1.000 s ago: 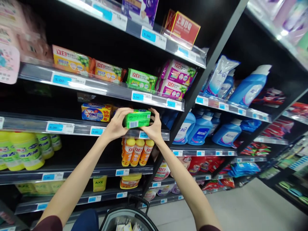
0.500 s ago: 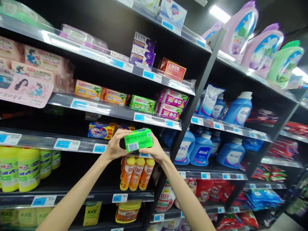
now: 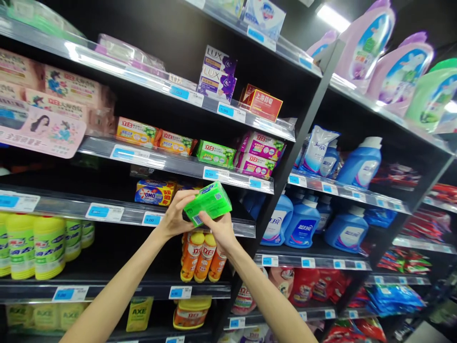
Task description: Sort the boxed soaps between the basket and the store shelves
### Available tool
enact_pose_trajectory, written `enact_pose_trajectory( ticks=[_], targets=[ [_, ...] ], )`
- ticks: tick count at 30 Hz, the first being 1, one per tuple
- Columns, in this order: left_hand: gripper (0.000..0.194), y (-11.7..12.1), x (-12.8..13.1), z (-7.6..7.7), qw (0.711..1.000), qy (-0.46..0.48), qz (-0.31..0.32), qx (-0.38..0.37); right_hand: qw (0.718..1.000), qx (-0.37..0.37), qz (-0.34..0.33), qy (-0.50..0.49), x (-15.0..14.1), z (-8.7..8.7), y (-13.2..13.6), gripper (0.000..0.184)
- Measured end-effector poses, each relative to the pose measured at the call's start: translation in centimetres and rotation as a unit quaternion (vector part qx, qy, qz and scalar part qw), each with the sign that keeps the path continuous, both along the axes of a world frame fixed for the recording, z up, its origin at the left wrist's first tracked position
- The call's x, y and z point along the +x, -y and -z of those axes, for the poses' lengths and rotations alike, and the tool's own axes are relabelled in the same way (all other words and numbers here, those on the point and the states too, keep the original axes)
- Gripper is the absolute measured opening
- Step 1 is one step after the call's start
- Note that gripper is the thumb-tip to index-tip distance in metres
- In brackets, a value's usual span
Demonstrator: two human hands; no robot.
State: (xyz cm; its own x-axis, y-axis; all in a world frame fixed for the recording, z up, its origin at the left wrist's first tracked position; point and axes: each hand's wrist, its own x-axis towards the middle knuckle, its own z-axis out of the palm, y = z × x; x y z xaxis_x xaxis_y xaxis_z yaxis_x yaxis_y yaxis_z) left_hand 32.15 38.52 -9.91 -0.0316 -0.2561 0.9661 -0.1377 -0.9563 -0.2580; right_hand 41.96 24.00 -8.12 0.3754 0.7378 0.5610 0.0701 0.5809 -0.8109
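Observation:
A green soap pack (image 3: 212, 208) is held up in front of the shelves, tilted, with a barcode on its lower left part. My left hand (image 3: 177, 214) grips its left end, fingers over the top edge. My right hand (image 3: 220, 231) holds it from below and the right, the thumb pressed on the face near the barcode. Behind the pack, a blue and yellow OMO soap pack (image 3: 154, 192) sits on the shelf. Just above are a green soap pack on the shelf (image 3: 215, 153) and stacked purple packs (image 3: 262, 155).
Shelf edges (image 3: 178, 164) with price tags run across close behind my hands. Below stand orange bottles (image 3: 205, 257); yellow-green bottles (image 3: 49, 247) are at the left. Blue detergent bottles (image 3: 301, 221) fill the right bay, past a dark upright post (image 3: 282, 181).
The green soap pack has turned and tilted in my hands, its right end now lower. My right hand has shifted left and its thumb has moved toward the barcode. The view has shifted slightly.

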Motion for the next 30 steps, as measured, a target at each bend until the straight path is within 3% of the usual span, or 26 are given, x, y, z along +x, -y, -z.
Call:
enact_pose_trajectory(
  ticks=[4,7,11,14,19,23,26,30],
  targets=[
    [0.110,0.5,-0.1,-0.3,0.994,-0.089,0.063,-0.030,0.993,-0.014,0.053,0.100,3.0,-1.6,1.1,0.051],
    [0.110,0.9,-0.2,-0.4,0.985,-0.105,0.100,-0.090,0.984,-0.031,0.041,0.168,4.2,-3.3,2.3,0.059],
    [0.112,1.0,-0.4,-0.5,0.989,-0.122,0.059,-0.058,0.965,-0.083,0.015,0.247,5.0,-4.7,3.1,0.063],
    [0.118,0.8,-0.5,-0.4,0.995,-0.099,0.022,-0.021,0.963,-0.098,0.023,0.248,5.0,-4.1,2.6,0.068],
    [0.128,-0.1,-0.1,0.6,0.998,-0.022,-0.024,-0.050,0.996,-0.074,0.014,0.052,3.1,-1.2,0.6,0.066],
    [0.127,-0.4,0.3,1.0,0.995,0.032,-0.063,-0.065,0.996,-0.057,-0.039,-0.047,0.5,0.7,-0.9,0.060],
    [0.128,-0.2,0.3,0.7,0.995,0.038,-0.057,-0.066,0.998,-0.047,-0.026,-0.041,0.2,1.0,-1.7,0.062],
    [0.120,0.2,-0.1,-0.1,0.996,-0.008,-0.026,-0.085,0.996,-0.023,0.044,0.071,2.9,0.2,-2.1,0.067]
  ],
)
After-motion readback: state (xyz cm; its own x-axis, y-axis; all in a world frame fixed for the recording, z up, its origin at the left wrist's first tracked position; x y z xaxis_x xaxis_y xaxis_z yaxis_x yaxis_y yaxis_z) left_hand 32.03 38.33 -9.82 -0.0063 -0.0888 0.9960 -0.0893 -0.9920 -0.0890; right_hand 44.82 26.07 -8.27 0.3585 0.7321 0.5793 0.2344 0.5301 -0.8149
